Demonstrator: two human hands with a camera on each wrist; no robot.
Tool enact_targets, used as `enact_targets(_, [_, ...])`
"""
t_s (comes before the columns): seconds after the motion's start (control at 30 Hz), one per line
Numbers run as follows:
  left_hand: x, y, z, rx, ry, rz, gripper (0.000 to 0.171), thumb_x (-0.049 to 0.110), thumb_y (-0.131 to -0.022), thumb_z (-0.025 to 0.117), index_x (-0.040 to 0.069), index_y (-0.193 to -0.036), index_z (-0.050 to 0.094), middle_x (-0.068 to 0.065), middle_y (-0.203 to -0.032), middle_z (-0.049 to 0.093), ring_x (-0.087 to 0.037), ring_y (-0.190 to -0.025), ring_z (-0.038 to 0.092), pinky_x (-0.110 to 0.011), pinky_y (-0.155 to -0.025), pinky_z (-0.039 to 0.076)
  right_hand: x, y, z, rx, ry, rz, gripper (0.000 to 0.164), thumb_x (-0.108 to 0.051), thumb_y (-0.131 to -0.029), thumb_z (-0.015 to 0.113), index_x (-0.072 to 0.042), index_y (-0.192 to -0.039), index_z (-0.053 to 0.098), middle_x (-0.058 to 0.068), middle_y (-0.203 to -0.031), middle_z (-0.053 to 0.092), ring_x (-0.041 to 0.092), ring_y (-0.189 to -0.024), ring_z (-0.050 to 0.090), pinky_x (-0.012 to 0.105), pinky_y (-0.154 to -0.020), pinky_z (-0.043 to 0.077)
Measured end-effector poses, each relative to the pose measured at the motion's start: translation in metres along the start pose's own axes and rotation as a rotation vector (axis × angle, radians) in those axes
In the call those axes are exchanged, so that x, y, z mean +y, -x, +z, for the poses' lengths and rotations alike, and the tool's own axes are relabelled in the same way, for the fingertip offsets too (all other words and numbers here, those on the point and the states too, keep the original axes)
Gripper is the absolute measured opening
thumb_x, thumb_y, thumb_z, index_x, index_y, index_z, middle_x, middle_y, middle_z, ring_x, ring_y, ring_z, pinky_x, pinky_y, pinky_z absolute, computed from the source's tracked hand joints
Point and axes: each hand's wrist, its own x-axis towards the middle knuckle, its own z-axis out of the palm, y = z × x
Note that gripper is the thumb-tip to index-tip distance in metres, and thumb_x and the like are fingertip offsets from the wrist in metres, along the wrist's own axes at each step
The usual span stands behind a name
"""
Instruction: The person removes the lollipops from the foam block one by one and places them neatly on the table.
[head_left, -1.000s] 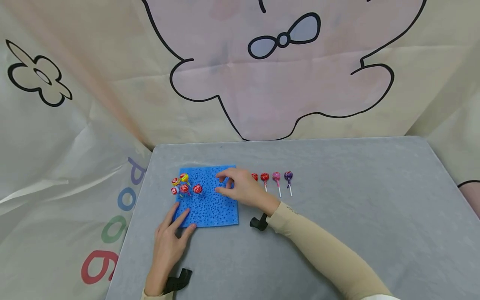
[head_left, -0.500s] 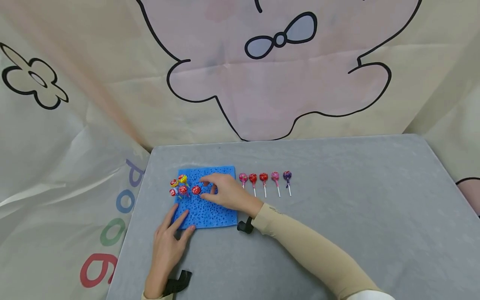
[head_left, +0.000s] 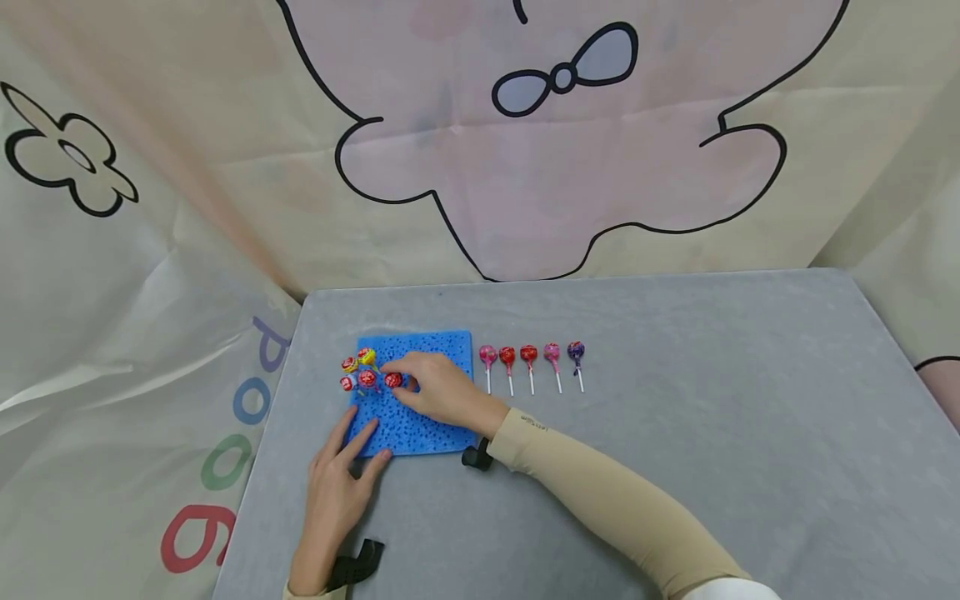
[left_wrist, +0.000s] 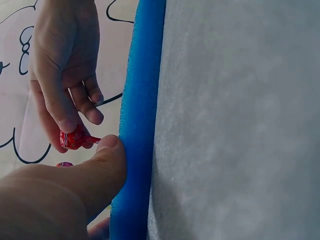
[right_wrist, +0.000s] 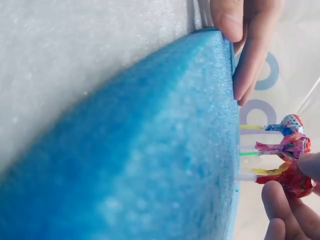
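A blue foam block (head_left: 427,429) lies on the table with several wrapped lollipops standing in its left part. My right hand (head_left: 444,390) is over the block, thumb and index finger pinching the head of a red lollipop (head_left: 393,381). In the right wrist view, this red lollipop (right_wrist: 292,181) has its white stick in the foam, beside a pink one (right_wrist: 287,146) and a blue-wrapped one (right_wrist: 287,125). My left hand (head_left: 337,492) rests on the block's front left corner with fingers spread; its thumb (left_wrist: 111,155) lies along the edge in the left wrist view.
Right of the block, several lollipops (head_left: 528,353) lie in a row on the grey table (head_left: 675,400), red, pink and purple. A yellow lollipop (head_left: 367,356) stands in the block left of my right fingertips. A printed curtain (head_left: 525,183) hangs behind the table.
My right hand has moved left across the block from its right side, and its fingertips have closed on the red lollipop. The row of lollipops is uncovered. My left hand stays in place.
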Motion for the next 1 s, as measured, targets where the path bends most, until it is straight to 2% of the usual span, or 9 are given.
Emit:
enact_targets(0.4, [0.001, 0.000, -0.001, 0.003, 0.005, 0.004, 0.055, 0.027, -0.093, 0.081, 0.011, -0.142, 0.065, -0.018, -0.163, 0.042, -0.045, -0.146, 0.045, -0.077, -0.107, 0.032, 0.000, 0.000, 0.001, 0.039, -0.003, -0.033, 0.031, -0.013, -0.099, 0.072, -0.010, -0.130, 0.073, 0.004, -0.115, 0.076, 0.005, -0.076, 0.059, 0.013, -0.064, 0.045])
enact_targets(0.63, [0.002, 0.000, 0.000, 0.011, 0.007, 0.013, 0.054, 0.027, -0.093, 0.081, 0.010, -0.141, 0.066, -0.018, -0.162, 0.044, -0.045, -0.145, 0.046, -0.077, -0.106, 0.033, -0.004, -0.002, -0.002, 0.068, 0.001, -0.050, 0.032, -0.013, -0.098, 0.073, -0.010, -0.130, 0.073, 0.003, -0.112, 0.076, 0.006, -0.076, 0.060, 0.014, -0.066, 0.045])
enact_targets(1.0, [0.003, 0.000, -0.001, 0.026, 0.002, 0.020, 0.053, 0.028, -0.093, 0.081, 0.011, -0.141, 0.067, -0.019, -0.161, 0.045, -0.046, -0.144, 0.047, -0.077, -0.105, 0.034, -0.009, -0.002, -0.011, 0.121, -0.052, -0.039, 0.032, -0.014, -0.097, 0.075, -0.008, -0.128, 0.074, 0.006, -0.117, 0.075, 0.012, -0.082, 0.064, 0.014, -0.067, 0.047])
